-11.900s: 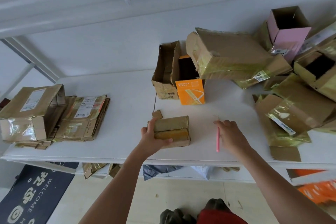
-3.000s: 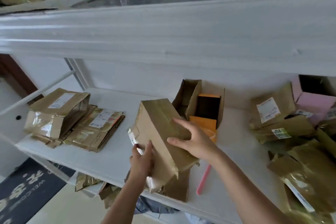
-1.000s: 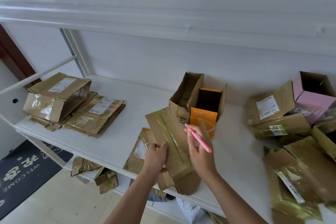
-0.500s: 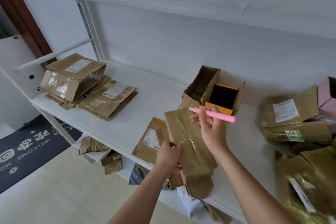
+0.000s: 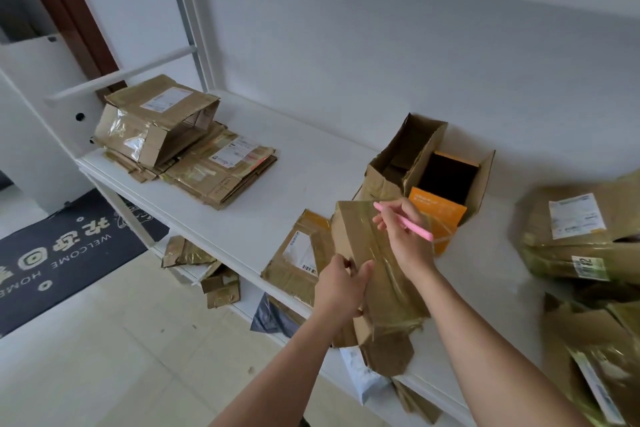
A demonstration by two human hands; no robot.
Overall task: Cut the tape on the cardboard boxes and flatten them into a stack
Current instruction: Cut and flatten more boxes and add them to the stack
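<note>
Head view, left hand (image 5: 341, 284) gripping taped box (image 5: 377, 274) at shelf edge (image 5: 194, 218), right hand (image 5: 403, 236) pinching pink cutter (image 5: 405, 221)

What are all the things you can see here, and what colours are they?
taped brown cardboard box: one, brown, shelf front, being held
thin pink cutter: one, pink, in the right hand
flat brown cardboard sheet with a white label: one, brown, under the held box
stack of flattened brown boxes: one stack, brown, shelf's left end
open brown box: one, brown, against the wall
orange box with a black inside: one, beside it
pile of taped brown boxes: several, right
white shelf: one
dark welcome mat: one, floor
left hand: grips the box
right hand: holds the cutter
</note>
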